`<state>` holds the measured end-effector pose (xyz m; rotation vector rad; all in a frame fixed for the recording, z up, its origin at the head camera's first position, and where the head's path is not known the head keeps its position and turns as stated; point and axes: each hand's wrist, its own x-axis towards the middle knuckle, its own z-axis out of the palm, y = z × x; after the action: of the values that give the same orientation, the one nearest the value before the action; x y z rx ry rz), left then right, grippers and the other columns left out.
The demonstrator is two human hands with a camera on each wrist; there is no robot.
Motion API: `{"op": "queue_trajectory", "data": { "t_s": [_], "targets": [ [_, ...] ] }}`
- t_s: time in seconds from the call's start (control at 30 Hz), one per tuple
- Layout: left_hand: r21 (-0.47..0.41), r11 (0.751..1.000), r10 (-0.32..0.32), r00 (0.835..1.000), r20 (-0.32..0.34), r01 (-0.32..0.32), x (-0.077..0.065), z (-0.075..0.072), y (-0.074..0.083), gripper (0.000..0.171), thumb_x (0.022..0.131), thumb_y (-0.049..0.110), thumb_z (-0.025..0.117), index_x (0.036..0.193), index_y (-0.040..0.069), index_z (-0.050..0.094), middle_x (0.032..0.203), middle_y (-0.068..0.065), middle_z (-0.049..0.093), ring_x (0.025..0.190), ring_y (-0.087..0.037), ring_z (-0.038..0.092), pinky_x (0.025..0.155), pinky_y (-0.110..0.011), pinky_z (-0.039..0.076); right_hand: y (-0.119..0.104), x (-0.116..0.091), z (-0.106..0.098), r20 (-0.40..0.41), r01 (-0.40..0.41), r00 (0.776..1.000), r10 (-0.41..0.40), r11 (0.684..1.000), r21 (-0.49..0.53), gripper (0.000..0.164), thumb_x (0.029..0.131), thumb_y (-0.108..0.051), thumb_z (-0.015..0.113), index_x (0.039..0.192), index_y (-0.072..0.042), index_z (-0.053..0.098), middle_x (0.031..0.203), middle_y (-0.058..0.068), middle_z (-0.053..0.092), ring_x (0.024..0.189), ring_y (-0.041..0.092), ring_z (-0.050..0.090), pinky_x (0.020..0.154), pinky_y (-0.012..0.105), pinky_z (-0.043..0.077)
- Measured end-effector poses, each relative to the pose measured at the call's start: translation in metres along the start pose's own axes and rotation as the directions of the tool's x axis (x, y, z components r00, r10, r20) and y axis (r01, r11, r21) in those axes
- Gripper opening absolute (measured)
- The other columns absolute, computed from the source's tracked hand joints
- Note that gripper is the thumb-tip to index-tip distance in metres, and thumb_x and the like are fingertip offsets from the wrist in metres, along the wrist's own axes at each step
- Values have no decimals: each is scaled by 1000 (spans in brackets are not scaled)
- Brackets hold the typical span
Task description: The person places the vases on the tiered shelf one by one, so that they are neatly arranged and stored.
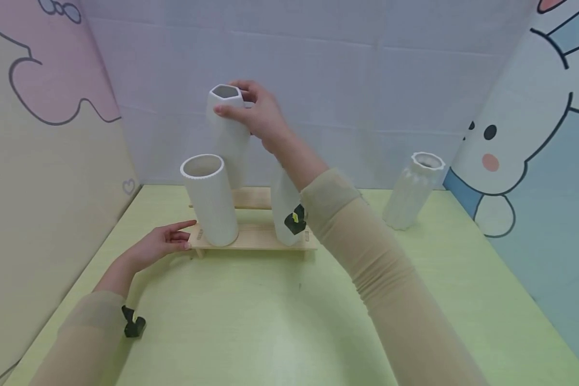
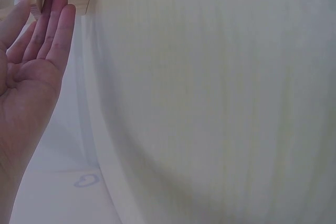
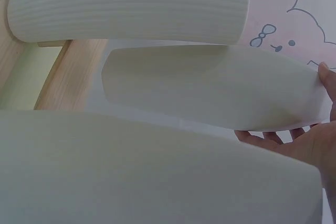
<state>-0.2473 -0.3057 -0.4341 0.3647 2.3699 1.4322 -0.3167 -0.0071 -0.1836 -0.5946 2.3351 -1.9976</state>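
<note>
My right hand [image 1: 262, 115] grips a white vase [image 1: 231, 142] with an angular mouth near its top, thumb on the near side. In the right wrist view, that vase's base stands off the upper board of the wooden rack [image 3: 73, 77]. My left hand [image 1: 154, 246] holds the left end of the two-tier wooden rack [image 1: 258, 242], thumb and fingers on either side of the wood. On the rack's front board stand a ribbed white cylinder vase [image 1: 209, 206] at left and a smooth white vase [image 1: 282, 214] at right, partly hidden behind my right forearm.
A fluted white vase [image 1: 412, 193] with a wavy rim stands on the pale green table [image 1: 251, 316] at the back right. A white cloth wall [image 1: 318, 80] rises behind the rack. Cartoon-printed panels [image 1: 521, 145] flank the table on both sides.
</note>
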Motion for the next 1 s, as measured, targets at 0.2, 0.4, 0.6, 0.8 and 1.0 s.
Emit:
{"op": "queue_trajectory", "data": {
  "t_s": [0.2, 0.4, 0.6, 0.8, 1.0],
  "targets": [
    [12, 1000, 0, 1000, -4, 0, 0, 0, -1, 72, 87, 28, 68, 148, 17, 32, 124, -17, 56, 104, -7, 59, 87, -19, 49, 3, 2, 10, -12, -30, 999, 30, 999, -26, 55, 75, -24, 81, 124, -21, 55, 123, -3, 55, 101, 15, 57, 76, 27, 54],
    [5, 1000, 4, 1000, -4, -4, 0, 0, -1, 71, 87, 28, 68, 148, 17, 33, 124, -17, 56, 104, -7, 59, 87, -20, 49, 7, 4, 18, -34, -47, 998, 45, 997, -60, 56, 75, -24, 82, 123, -20, 55, 124, -2, 54, 101, 14, 56, 77, 25, 53],
    [-23, 1000, 17, 1000, 7, -16, 0, -1, -1, 71, 88, 23, 67, 148, 15, 31, 123, -17, 57, 103, -7, 61, 87, -21, 51, 10, 7, 24, -29, -54, 998, 52, 995, -83, 57, 75, -25, 81, 124, -20, 54, 125, -3, 54, 102, 13, 55, 78, 25, 53],
    [-25, 1000, 17, 1000, 7, -17, 1, -1, 1, 70, 88, 23, 68, 148, 15, 31, 124, -18, 57, 103, -7, 60, 87, -22, 51, 13, 9, 28, -18, -75, 997, 74, 993, -92, 58, 76, -26, 81, 126, -21, 52, 126, -4, 52, 103, 13, 55, 80, 25, 53],
    [-15, 999, 34, 999, 11, -34, 1, 1, 2, 70, 89, 22, 66, 148, 11, 30, 122, -16, 58, 102, -6, 61, 86, -21, 51, 16, 10, 33, -10, -96, 995, 96, 992, -84, 59, 76, -26, 80, 127, -21, 51, 126, -4, 52, 102, 13, 55, 79, 25, 53]
  ]
}}
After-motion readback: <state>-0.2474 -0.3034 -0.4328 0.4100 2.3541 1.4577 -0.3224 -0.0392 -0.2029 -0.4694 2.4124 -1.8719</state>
